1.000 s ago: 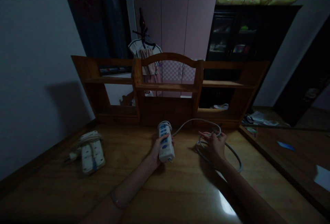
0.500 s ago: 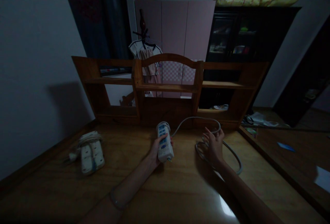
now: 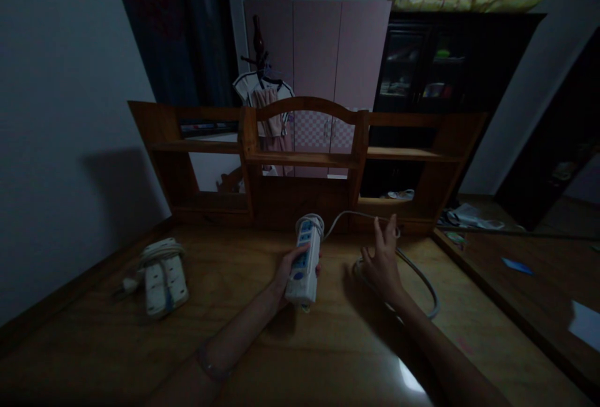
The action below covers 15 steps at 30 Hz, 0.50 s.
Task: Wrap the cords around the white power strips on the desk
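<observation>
My left hand [image 3: 287,274] is wrapped round a white power strip [image 3: 307,263] with blue socket faces, tilted with its far end raised. A few turns of its cord [image 3: 359,213] loop round that far end. From there the cord arches to the right, behind my right hand [image 3: 385,262]. That hand's fingers are spread and stretched out, touching or very near the cord; I cannot tell which. The rest of the cord lies in a loose loop on the wooden tabletop [image 3: 323,357] around and beyond this hand.
A second white power strip [image 3: 165,282], its cord wound round it, lies at the left. Behind stands a wooden shelf unit [image 3: 304,160] along the back edge. At the right are a lower brown surface [image 3: 510,294], a blue card [image 3: 517,266] and white paper [image 3: 585,324].
The power strip has turned more upright and shifted slightly right in my left hand. My right hand's fingers have opened from their curl round the cord and point upward.
</observation>
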Motion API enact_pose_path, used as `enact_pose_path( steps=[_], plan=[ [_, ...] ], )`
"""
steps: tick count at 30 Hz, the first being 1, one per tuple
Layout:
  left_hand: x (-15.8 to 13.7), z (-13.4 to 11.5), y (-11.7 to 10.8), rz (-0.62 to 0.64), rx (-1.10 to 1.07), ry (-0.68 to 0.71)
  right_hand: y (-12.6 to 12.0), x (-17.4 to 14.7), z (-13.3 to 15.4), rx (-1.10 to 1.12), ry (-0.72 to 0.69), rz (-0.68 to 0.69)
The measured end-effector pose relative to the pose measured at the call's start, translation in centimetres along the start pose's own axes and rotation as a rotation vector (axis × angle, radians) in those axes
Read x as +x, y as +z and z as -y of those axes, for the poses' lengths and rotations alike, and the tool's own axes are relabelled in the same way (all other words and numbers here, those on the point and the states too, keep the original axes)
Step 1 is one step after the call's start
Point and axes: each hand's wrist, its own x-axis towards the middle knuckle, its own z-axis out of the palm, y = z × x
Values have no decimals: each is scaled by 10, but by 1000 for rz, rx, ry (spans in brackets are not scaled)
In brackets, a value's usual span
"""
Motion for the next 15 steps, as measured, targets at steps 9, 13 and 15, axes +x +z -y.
enact_pose_path(
  steps=[9,13,15],
  plan=[
    [-2,11,-4,580,106,-333,7,-5,13,58,-386,307],
    [-1,16,-10,715,175,-537,12,0,-2,37,-479,397],
    [-2,16,-12,743,209,-596,13,0,-9,34,-482,405]
  ],
)
